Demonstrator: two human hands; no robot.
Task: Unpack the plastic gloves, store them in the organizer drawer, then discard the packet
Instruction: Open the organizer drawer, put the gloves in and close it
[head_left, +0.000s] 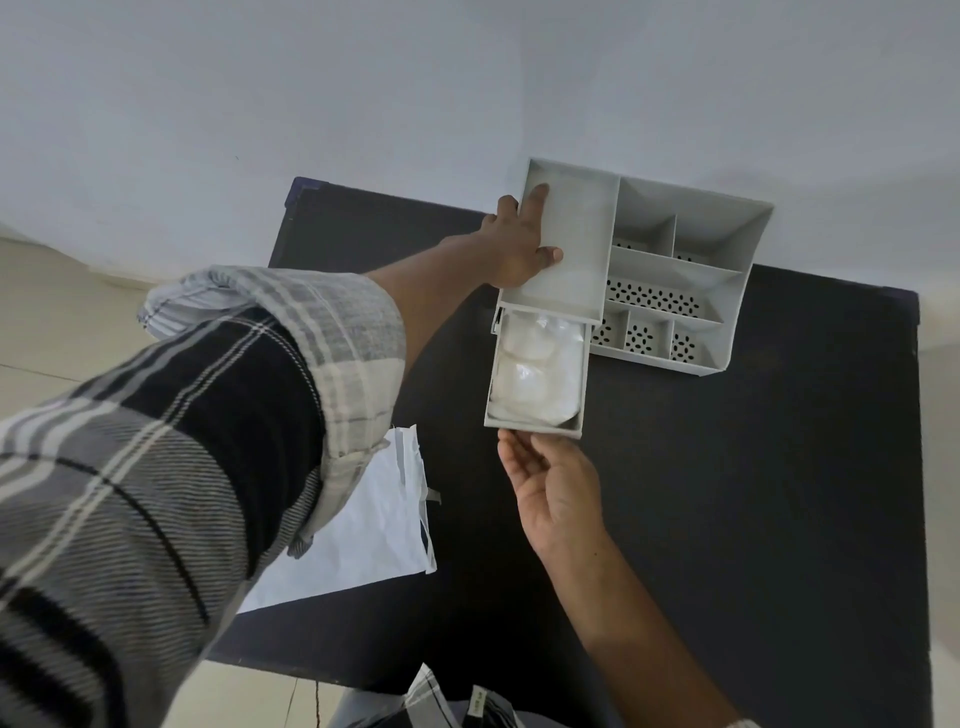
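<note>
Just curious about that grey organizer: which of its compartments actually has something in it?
Only the pulled-out drawer at the front left, holding the white plastic gloves. The organizer's open top compartments show bare floors.

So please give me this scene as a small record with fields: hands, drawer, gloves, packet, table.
left hand: rests on the top left part of the organizer, bracing it
right hand: fingers at the front edge of the drawer
drawer: pulled out toward the person
gloves: clear plastic bundle lying inside the drawer
packet: white, flat on the table, partly under the left sleeve
table: dark top
</note>
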